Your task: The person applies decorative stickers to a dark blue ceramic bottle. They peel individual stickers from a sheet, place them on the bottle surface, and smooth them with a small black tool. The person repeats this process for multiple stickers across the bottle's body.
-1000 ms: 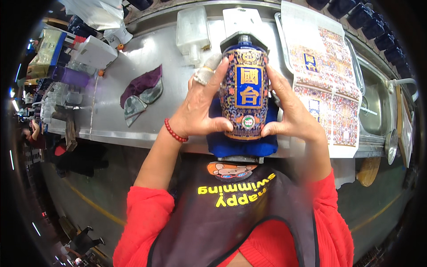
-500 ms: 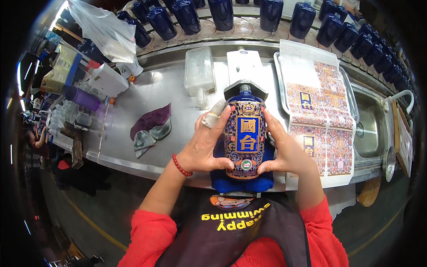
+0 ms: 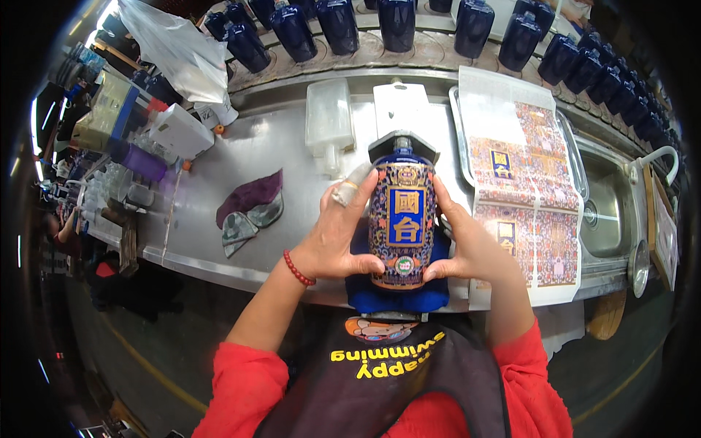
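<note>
A dark blue glass bottle (image 3: 401, 248) wrapped in a colourful floral decal with gold characters on a blue panel lies before me, its neck pointing away. My left hand (image 3: 332, 237) grips its left side, thumb near the base and fingers along the shoulder. On the right side my right hand (image 3: 471, 241) presses in the same way. A pale wrap covers one left finger. Behind the bottle's neck is a dark angular holder (image 3: 429, 150), and under the bottle lies a blue cloth (image 3: 369, 292).
Printed decal sheets (image 3: 526, 197) lie over a metal tray at the right, beside a steel sink (image 3: 606, 212). A purple and grey cloth (image 3: 252, 204) rests on the steel table (image 3: 197, 237). A clear bottle-shaped block (image 3: 328, 120) stands behind. Blue bottles (image 3: 398, 25) line a curved conveyor (image 3: 365, 62).
Along the conveyor, the blue bottles have shifted to the right. The decorated bottle's base has risen slightly in view, while both hands keep nearly the same grip.
</note>
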